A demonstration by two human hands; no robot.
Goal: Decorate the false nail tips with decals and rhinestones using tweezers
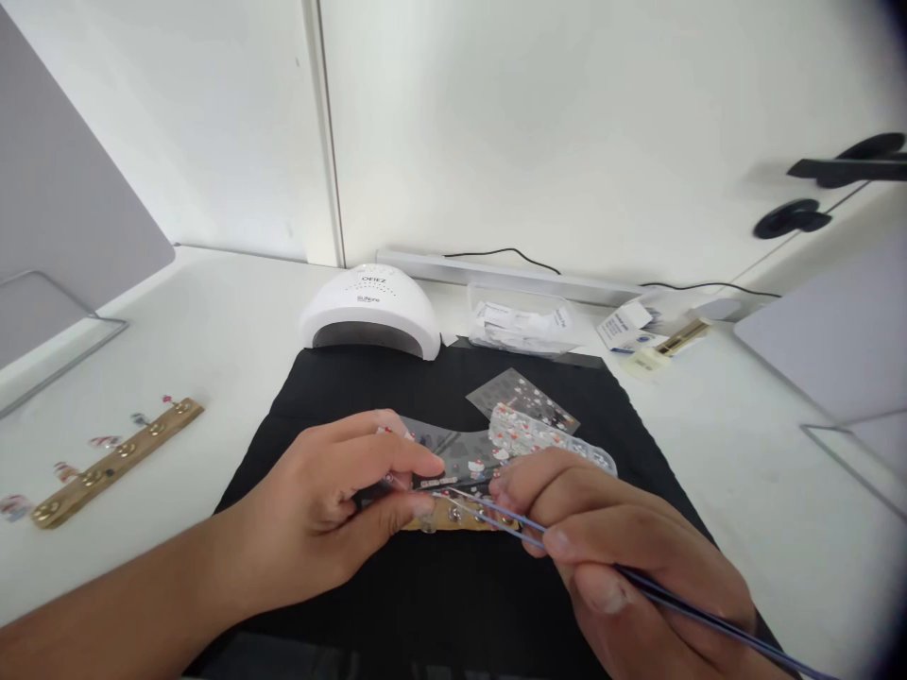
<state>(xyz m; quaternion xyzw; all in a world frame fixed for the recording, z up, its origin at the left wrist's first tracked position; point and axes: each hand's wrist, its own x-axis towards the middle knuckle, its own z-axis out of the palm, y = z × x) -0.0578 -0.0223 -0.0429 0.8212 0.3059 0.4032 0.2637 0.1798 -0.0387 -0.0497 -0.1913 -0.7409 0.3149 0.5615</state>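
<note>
Fingers [528, 501] pinched on tweezers [638, 586]

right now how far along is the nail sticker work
Looks done: the gold strip off to the left carries decorated nails. In hand: the left hand steadies a second gold strip on the black mat, while the right hand works tweezers at it beside the sticker sheets. How many nails there remain bare is hidden by the fingers.

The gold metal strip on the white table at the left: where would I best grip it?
Likely pinch the gold metal strip mid-length across its narrow width, from above. It lies flat and diagonal, and the decorated nail tips line its far edge, so avoid that side.
</note>
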